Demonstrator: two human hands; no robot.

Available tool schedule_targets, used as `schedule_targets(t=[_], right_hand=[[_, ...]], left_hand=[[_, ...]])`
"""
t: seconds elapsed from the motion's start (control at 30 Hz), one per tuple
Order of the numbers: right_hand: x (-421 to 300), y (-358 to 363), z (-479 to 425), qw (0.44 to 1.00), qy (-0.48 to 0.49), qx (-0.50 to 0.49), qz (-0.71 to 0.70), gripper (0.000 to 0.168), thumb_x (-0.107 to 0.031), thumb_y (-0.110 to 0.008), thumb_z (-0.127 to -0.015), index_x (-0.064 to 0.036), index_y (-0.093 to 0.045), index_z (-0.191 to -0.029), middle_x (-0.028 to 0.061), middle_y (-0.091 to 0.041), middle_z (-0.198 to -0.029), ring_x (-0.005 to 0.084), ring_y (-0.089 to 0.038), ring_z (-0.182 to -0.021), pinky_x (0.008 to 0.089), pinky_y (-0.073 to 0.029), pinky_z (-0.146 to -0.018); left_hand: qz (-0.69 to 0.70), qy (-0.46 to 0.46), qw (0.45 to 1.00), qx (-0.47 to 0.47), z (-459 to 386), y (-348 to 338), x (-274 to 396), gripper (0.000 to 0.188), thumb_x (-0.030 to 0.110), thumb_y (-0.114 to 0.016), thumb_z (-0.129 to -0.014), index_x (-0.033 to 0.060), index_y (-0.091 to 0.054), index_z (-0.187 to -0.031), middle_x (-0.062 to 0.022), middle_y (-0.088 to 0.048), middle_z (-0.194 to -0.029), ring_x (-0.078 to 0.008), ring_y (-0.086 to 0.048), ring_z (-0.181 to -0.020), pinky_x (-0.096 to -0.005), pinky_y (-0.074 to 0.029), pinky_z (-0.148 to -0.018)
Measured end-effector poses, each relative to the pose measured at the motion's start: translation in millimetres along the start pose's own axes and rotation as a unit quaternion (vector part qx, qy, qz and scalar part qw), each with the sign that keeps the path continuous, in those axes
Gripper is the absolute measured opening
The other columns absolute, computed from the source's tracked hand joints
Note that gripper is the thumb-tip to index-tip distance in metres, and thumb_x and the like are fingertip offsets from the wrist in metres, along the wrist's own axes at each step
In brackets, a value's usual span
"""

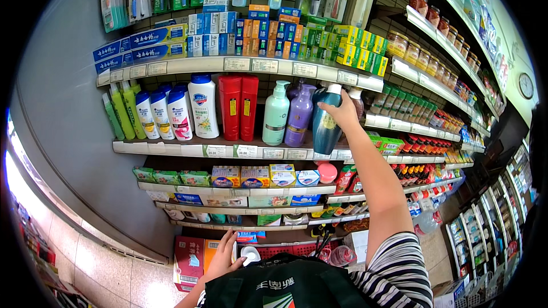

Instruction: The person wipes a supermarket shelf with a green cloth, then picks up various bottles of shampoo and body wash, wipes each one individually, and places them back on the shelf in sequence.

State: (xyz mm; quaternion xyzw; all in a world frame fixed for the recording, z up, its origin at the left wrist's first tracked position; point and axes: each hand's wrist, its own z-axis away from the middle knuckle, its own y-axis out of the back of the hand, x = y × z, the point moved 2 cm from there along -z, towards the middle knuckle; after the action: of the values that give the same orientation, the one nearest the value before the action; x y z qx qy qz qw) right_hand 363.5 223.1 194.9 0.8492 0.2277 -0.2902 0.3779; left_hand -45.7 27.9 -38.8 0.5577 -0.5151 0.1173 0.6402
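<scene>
My right hand (344,113) is wrapped around the upper part of a dark teal bottle (325,128) with a white cap, at the front of the shampoo shelf. Left of that bottle stand a purple pump bottle (298,117) and a mint-green pump bottle (275,115). A brownish bottle (356,100) shows partly behind my right hand. Low in front of my body, my left hand (220,259) has its thumb at a round white plastic item (251,255); whether it grips this item is unclear. The dark apron (274,284) hides what is below.
Red bottles (230,107) and white shampoo bottles (203,107) line the same shelf. Above runs a shelf edge (239,65) with toothpaste boxes (158,38). Boxed soaps (255,176) fill the shelf below. Cartons (188,261) stand on the floor, with a grey panel (85,137) at left.
</scene>
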Motion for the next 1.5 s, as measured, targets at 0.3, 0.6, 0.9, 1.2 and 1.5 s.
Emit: schedule_targets(t=[0.3, 0.6, 0.9, 1.2, 1.5], right_hand=[[-18, 10, 114, 0.981, -0.02, -0.085, -0.172, 0.061, -0.012, -0.078, -0.065, -0.004, -0.05, -0.119, 0.0079, -0.061, -0.101, 0.0156, -0.058, -0.09, 0.0311, -0.047, -0.082], [-34, -62, 235, 0.944, -0.025, -0.215, -0.247, 0.069, -0.019, -0.074, -0.075, 0.002, -0.035, -0.129, 0.013, -0.05, -0.118, 0.02, -0.048, -0.11, 0.0325, -0.039, -0.094], [100, -111, 194, 0.979, 0.088, -0.172, -0.057, 0.041, -0.018, -0.059, -0.084, 0.0, -0.047, -0.119, 0.0243, -0.051, -0.112, 0.0389, -0.048, -0.107, 0.0424, -0.038, -0.094], [202, -180, 69, 0.939, 0.205, -0.139, 0.241, 0.037, -0.03, -0.051, -0.088, -0.007, -0.055, -0.117, 0.0179, -0.053, -0.122, 0.0364, -0.048, -0.113, 0.0436, -0.04, -0.096], [228, -242, 22, 0.909, 0.147, -0.214, 0.326, 0.037, -0.029, -0.049, -0.089, -0.006, -0.055, -0.117, 0.0167, -0.053, -0.123, 0.0347, -0.048, -0.115, 0.0437, -0.039, -0.098]], left_hand=[[0.321, -0.04, 0.946, -0.027, -69, -21, 10, 0.064, 0.016, -0.059, -0.085, 0.0018, -0.026, -0.138, -0.0183, -0.032, -0.141, -0.0299, -0.03, -0.132, -0.04, -0.024, -0.108], [0.593, 0.121, 0.794, -0.057, -119, -64, 55, 0.047, 0.01, -0.063, -0.081, 0.0023, -0.044, -0.123, -0.0084, -0.058, -0.11, -0.0185, -0.057, -0.1, -0.0326, -0.047, -0.086], [0.632, 0.23, 0.74, -0.032, -58, -41, -10, 0.056, 0.033, -0.045, -0.087, -0.0034, -0.04, -0.129, -0.0224, -0.054, -0.12, -0.0329, -0.055, -0.108, -0.0431, -0.043, -0.096], [0.662, 0.193, 0.685, 0.236, 46, 9, 2, 0.081, 0.069, -0.028, -0.084, 0.0056, -0.039, -0.132, -0.0192, -0.055, -0.117, -0.0335, -0.06, -0.097, -0.0477, -0.051, -0.081], [0.684, 0.211, 0.568, 0.406, 111, -5, 37, 0.088, 0.078, -0.024, -0.078, 0.0113, -0.042, -0.132, -0.0198, -0.056, -0.113, -0.0358, -0.06, -0.091, -0.0476, -0.051, -0.073]])
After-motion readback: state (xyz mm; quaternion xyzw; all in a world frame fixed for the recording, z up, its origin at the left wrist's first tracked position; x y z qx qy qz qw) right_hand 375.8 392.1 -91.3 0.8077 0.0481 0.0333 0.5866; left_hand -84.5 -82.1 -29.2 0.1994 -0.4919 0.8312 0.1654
